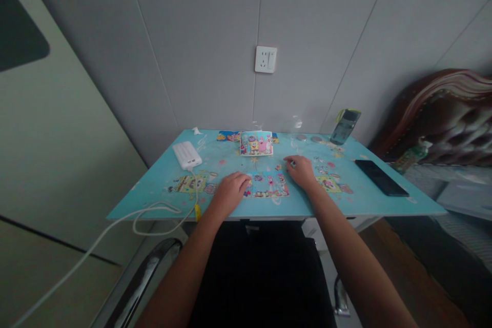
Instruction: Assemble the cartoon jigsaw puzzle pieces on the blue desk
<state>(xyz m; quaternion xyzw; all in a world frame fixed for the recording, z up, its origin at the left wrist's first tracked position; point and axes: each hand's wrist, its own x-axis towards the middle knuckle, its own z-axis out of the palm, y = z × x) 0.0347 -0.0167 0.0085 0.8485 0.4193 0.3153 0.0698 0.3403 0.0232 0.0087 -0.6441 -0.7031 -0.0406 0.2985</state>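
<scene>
A colourful cartoon picture (269,185), which looks like a jigsaw puzzle, lies flat near the table's front edge. My left hand (231,190) rests at its left edge, fingers stretched out and lying low, holding nothing I can see. Just beyond the picture's upper right corner is my right hand (300,170), fingers curled and closed; what they hold, if anything, is too small to make out. Close to those fingertips lies a small coloured piece (279,167). Behind the picture a card with the same cartoon characters (256,144) leans up, facing me.
On the left, a white power bank (187,155) trails a white cable (154,208) over the table edge. A dark phone (380,178) lies at the right, and a grey bottle (345,126) stands at the back right. The cartoon-printed blue table (219,159) meets the wall.
</scene>
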